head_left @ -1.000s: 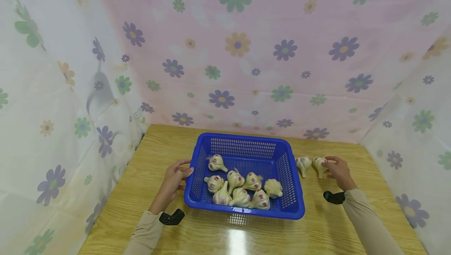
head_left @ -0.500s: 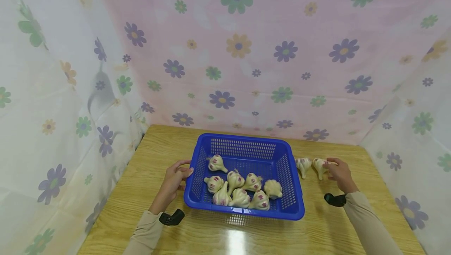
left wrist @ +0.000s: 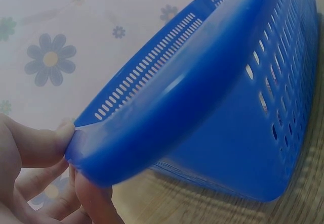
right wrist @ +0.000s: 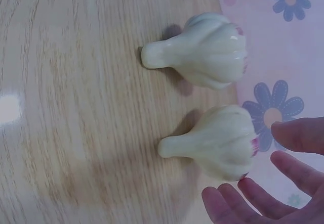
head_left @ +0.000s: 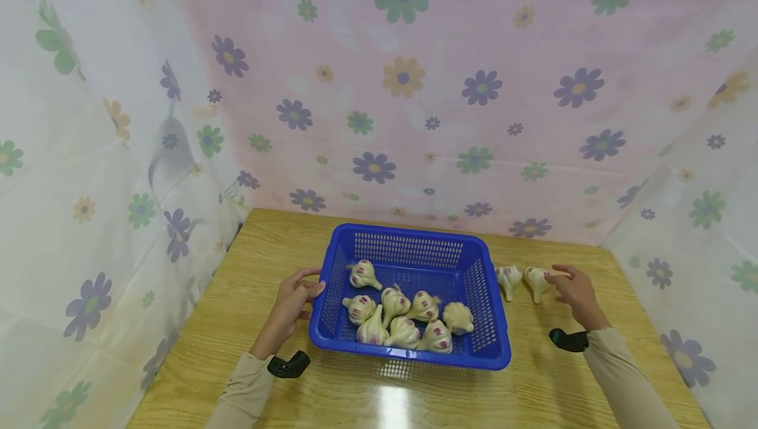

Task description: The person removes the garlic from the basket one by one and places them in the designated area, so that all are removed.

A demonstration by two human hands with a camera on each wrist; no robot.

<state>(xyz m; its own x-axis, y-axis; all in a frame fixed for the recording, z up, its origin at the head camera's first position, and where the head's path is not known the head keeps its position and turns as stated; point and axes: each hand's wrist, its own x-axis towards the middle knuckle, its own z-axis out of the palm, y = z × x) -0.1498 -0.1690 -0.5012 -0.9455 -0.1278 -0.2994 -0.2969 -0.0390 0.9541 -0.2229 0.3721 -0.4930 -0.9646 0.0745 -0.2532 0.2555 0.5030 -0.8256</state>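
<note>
Your bare right hand [right wrist: 304, 209] is hovering beside a glossy, cream, purple-tipped garlic bulb [right wrist: 220, 143]. A matching bulb [right wrist: 207, 52] is lying near it on the pale wood-grain tabletop [right wrist: 76, 128].

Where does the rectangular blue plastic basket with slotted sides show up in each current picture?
Head: the blue plastic basket sits in the lower middle, just right of centre.
Left wrist: it runs from lower left of centre to the upper right, its rim pinched by the left hand's fingers.
Right wrist: not in it.
Shared landmark: the flower-printed fabric backdrop appears in all three.
</note>
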